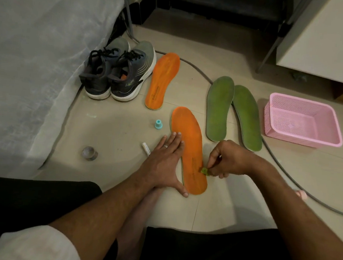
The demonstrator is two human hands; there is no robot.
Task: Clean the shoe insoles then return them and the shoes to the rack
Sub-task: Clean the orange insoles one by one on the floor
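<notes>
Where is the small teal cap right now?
In the head view, the teal cap stands on the floor left of centre, just left of the near orange insole and beyond the left hand.

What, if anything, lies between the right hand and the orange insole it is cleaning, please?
Only the small green scrubbing piece pinched in the right hand, which touches the near orange insole at its right edge. Nothing else visible intervenes. The left hand lies flat along the insole's left edge.
</notes>
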